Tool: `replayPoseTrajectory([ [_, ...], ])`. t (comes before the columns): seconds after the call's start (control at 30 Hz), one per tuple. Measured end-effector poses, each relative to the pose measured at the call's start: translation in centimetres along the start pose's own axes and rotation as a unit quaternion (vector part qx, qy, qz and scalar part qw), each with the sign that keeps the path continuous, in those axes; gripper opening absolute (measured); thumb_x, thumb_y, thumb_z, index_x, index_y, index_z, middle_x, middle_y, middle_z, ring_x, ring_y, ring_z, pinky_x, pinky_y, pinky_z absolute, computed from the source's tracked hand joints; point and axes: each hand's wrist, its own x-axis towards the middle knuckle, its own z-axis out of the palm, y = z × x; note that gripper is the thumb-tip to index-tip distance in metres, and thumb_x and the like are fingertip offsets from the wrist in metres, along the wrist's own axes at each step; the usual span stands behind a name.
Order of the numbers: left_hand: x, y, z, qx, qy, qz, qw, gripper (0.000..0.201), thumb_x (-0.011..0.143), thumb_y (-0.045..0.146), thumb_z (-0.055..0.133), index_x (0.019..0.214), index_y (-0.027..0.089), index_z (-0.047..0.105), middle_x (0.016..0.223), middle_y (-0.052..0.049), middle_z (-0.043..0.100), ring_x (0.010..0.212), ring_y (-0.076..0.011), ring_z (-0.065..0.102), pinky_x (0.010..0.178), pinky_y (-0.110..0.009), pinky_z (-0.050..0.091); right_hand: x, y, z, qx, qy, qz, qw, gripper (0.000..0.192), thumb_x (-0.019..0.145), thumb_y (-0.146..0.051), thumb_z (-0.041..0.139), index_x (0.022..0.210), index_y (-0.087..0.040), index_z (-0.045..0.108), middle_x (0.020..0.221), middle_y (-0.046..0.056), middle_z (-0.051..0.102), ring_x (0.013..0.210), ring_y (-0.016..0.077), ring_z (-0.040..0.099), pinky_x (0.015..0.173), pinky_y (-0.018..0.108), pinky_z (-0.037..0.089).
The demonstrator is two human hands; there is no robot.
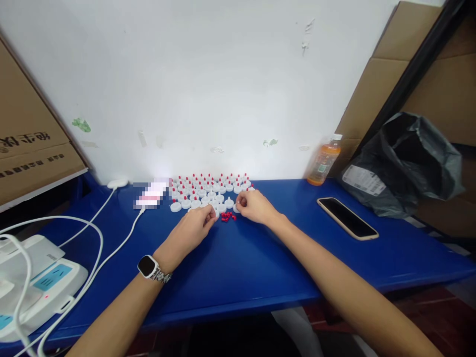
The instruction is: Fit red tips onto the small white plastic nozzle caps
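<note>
Several round white nozzle caps stand in rows along the back of the blue table, many with small red tips on their nozzles. Those nearest my hands have bare white nozzles. My left hand, wearing a watch, is closed with its fingertips at a white cap at the front of the group. My right hand pinches at another white cap at the front right, partly covered by the fingers. Between both hands lies a small pile of loose red tips.
A phone lies at right, near an orange drink bottle and a dark plastic bag. At left are a power strip, white cables and a blurred-out item. Cardboard boxes flank both sides; a white wall stands behind.
</note>
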Motion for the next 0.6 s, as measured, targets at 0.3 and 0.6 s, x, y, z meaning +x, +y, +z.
replayPoseTrajectory([
  [0.3, 0.6, -1.4, 1.2, 0.009, 0.032, 0.029, 0.999, 0.024, 0.097, 0.029, 0.043, 0.110, 0.021, 0.061, 0.105, -0.009, 0.068, 0.096, -0.0251, 0.064, 0.085, -0.042, 0.049, 0.8, 0.6, 1.8, 0.084, 0.026, -0.021, 0.996, 0.043, 0.082, -0.016, 0.058, 0.125, -0.016, 0.061, 0.092, 0.004, 0.076, 0.072, 0.0143, 0.065, 0.072, 0.026, 0.047],
  [0.6, 0.2, 0.4, 0.4, -0.023, 0.066, 0.043, 0.997, 0.020, 0.098, 0.031, 0.044, 0.096, 0.021, 0.062, 0.096, -0.006, 0.065, 0.083, -0.0203, 0.062, 0.074, -0.034, 0.049, -0.8, 2.4, -2.3, -0.008, 0.096, 0.090, 0.991, 0.023, 0.078, -0.020, 0.062, 0.101, -0.022, 0.066, 0.081, 0.004, 0.070, 0.068, 0.0180, 0.060, 0.061, 0.028, 0.038],
])
